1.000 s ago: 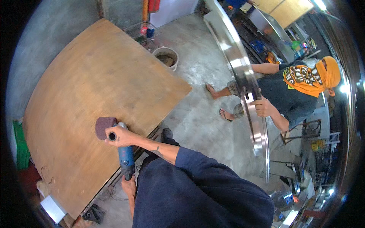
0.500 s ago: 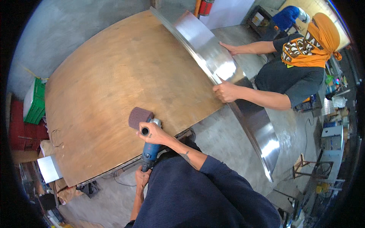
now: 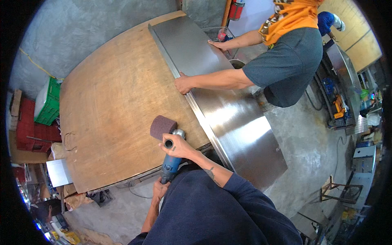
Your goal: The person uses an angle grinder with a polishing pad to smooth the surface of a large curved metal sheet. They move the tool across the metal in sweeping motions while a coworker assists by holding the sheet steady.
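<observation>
My right hand (image 3: 179, 145) is wrapped round the side handle of a blue power sander (image 3: 170, 164). Behind it, my left hand (image 3: 160, 189) grips the tool's rear end, which juts over the near edge of the wooden tabletop (image 3: 110, 110). A brown abrasive drum (image 3: 163, 127) at the front of the sander is over the board; whether it touches the wood I cannot tell. To the right, a shiny metal sheet (image 3: 228, 118) with a folded edge lies across the table's right part and overhangs it. A co-worker's hand (image 3: 185, 83) holds the folded edge, the other hand (image 3: 217, 45) the sheet's far side.
A green crate (image 3: 49, 102) and a red crate (image 3: 30, 126) stand left of the table, near a white box (image 3: 59, 173). A small metal-framed stand (image 3: 341, 191) is on the concrete floor at right. Another person bends over a bench (image 3: 343, 69) at the back right.
The co-worker has stepped forward and brought the metal sheet leftward, from tilted beside the table to flat over its right part. Both my hands keep their hold on the sander.
</observation>
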The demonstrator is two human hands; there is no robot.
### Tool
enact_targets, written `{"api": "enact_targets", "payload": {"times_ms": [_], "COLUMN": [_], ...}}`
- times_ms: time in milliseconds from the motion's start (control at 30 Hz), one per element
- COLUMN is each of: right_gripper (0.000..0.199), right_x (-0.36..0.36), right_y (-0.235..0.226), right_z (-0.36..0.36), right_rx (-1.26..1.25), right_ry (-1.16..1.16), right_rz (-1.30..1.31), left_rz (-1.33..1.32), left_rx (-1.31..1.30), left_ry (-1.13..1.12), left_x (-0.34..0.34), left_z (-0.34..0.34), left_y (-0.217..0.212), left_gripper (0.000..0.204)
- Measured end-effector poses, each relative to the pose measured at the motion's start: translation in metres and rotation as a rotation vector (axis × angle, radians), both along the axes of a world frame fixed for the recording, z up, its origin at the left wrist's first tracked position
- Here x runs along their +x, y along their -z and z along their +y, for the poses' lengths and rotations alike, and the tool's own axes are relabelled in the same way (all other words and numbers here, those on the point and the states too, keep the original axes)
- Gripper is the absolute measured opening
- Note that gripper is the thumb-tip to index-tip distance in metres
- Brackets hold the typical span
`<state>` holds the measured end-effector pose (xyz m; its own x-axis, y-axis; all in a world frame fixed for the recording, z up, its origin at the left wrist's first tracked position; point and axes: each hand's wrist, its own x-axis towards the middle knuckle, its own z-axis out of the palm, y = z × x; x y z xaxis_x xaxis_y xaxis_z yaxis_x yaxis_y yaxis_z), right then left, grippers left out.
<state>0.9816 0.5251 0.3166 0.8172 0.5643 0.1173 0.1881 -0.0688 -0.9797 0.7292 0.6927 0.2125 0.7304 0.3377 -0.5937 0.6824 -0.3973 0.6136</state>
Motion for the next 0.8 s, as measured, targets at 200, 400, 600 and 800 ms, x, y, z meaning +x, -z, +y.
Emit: {"api": "enact_targets", "payload": {"times_ms": [200,400,600,800], "right_gripper": [0.031,0.031,0.026,0.022], "right_x": [-0.001,0.001,0.003,-0.007], "right_y": [-0.003,0.006,0.013,0.025], "right_z": [0.001,-0.002,-0.001,-0.017], "right_rx": [0.006,0.031,-0.007,-0.003], "right_ry": [-0.03,-0.025,-0.021,0.053], "right_rz": [0.05,0.058,-0.067,-0.085], "left_rz": [-0.037,0.119,0.095,0.081], "left_rx": [-0.03,0.071,0.138,0.135], "left_ry": [-0.023,0.02,0.07,0.149], "left_x": [-0.016,-0.006,-0.004,-0.004], "left_z": [0.016,0.012,0.006,0.003], "left_y": [0.021,-0.008,-0.009,0.02], "left_gripper": [0.052,0.055,0.062,0.064]}}
